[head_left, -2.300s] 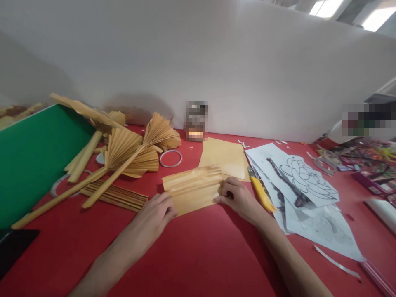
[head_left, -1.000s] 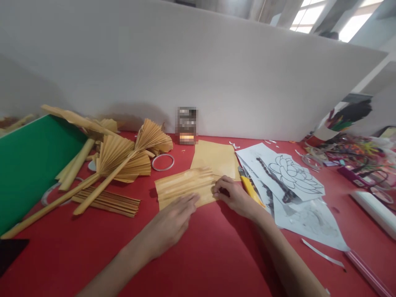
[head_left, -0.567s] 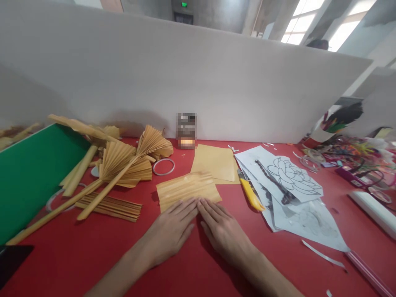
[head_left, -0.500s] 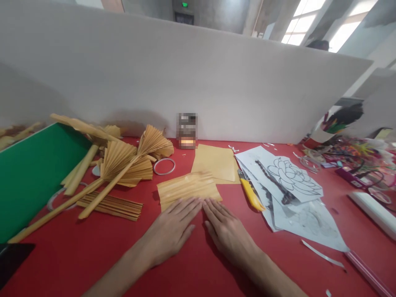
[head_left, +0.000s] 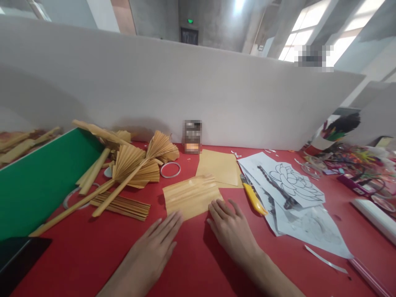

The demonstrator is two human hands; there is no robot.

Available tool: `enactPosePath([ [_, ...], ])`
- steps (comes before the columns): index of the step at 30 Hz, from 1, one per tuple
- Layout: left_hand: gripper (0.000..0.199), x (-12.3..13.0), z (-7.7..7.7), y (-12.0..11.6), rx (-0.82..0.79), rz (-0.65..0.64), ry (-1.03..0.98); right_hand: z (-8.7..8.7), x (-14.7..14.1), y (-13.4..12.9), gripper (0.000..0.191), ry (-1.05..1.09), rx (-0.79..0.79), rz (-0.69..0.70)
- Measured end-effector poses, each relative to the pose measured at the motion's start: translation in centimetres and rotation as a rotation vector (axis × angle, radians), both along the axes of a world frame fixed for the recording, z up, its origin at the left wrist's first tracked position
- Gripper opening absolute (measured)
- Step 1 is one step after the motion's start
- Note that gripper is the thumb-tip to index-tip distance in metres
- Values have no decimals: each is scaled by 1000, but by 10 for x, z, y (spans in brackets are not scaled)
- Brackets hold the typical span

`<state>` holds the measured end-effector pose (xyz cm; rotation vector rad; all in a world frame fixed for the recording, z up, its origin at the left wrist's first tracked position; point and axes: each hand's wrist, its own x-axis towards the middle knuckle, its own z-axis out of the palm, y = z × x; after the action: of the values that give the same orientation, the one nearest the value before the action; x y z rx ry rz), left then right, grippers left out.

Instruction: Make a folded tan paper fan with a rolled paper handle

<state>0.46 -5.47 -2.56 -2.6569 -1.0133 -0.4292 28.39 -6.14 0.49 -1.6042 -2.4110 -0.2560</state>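
Creased sheet (head_left: 192,194): lay just past both hands, wavy, not folded up.
Left hand (head_left: 151,247): was flat, gripped nothing, tips at the sheet.
Right hand (head_left: 232,229): had fingers apart, gripped nothing.
Paper fans (head_left: 128,163): lay past the left hand, already folded.

I'm looking at a craft workspace, maybe a classroom or studio: pleated paper fans (head_left: 128,167), a yellow utility knife (head_left: 254,199) and a flower line drawing (head_left: 295,181) lie on a red tabletop (head_left: 185,260), a pale partition (head_left: 185,86) along its far edge, concrete walls beyond.
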Motion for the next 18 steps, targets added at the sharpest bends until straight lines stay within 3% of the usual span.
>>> enactPosePath([
  [4, 63, 5, -13, -19, 91, 82, -60, 4, 2, 0, 40, 47, -41, -21],
  [10, 64, -11, -11, -42, 111, 92, -64, 9, 7, 0, 43, 52, -112, -65],
  [13, 55, -6, -9, -46, 114, 130, -83, 11, -14, -11, 49, 79, -117, -54],
  [18, 47, 5, -1, -45, 88, 170, -60, 7, -56, -37, 55, 166, -190, 149],
])
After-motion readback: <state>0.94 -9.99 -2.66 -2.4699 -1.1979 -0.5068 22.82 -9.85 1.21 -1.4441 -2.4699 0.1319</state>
